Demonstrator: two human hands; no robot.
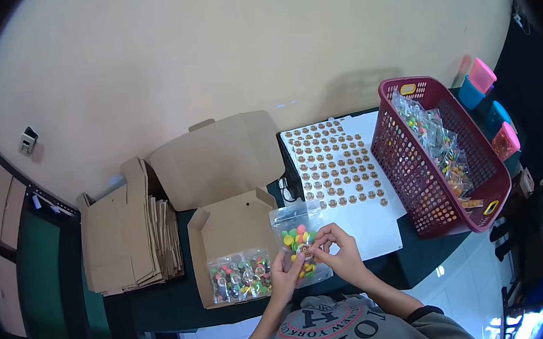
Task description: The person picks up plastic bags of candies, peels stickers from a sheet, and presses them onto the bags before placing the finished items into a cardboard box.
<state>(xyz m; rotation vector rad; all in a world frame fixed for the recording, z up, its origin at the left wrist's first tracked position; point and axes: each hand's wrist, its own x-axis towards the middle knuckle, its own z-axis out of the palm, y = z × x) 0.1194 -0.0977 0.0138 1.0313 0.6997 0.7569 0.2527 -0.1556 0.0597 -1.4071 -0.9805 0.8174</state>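
Observation:
A clear zip bag of colourful round candies (298,233) is held upright in front of the shirt, with a round sticker (305,250) on its front. My left hand (285,274) grips the bag's lower left side, thumb near the sticker. The fingers of my right hand (337,249) are pinched together at the sticker's right edge; whether they hold part of it is too small to tell. To the left, an open cardboard box (200,261) contains several stickered candy bags (239,278). Behind the held bag lie sheets of round stickers (337,170).
A maroon basket (417,188) full of candy bags stands at the right, with pink and blue containers (471,93) beyond it. Flattened cardboard boxes (121,236) are stacked at the left. A wall (208,51) rises behind the dark table (167,307).

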